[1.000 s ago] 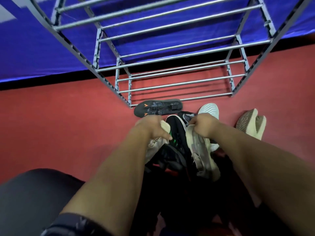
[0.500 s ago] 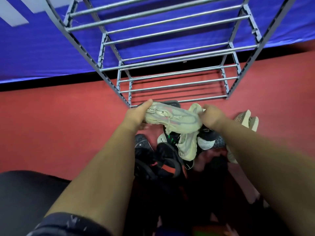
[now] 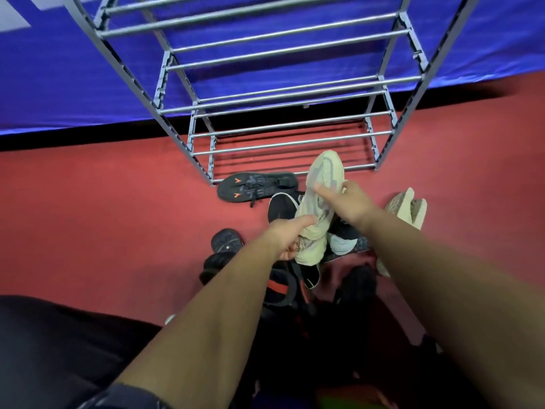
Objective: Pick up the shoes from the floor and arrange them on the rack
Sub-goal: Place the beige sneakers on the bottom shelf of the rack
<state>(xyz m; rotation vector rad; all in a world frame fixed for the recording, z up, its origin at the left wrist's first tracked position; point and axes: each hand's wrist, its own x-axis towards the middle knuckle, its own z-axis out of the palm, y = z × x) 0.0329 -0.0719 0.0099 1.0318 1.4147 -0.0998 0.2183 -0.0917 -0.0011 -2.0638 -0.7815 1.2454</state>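
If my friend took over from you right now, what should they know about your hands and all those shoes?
Left hand grips the heel end of the cream shoe. Right hand grips its middle. The toe points toward the rack.
Done: one shoe lifted. No shoe is on the rack shelves in view.
Left: set this shoe on a shelf. Then do the same with the black shoe with orange marks, the knit shoe on the right, and the dark pile on the floor.
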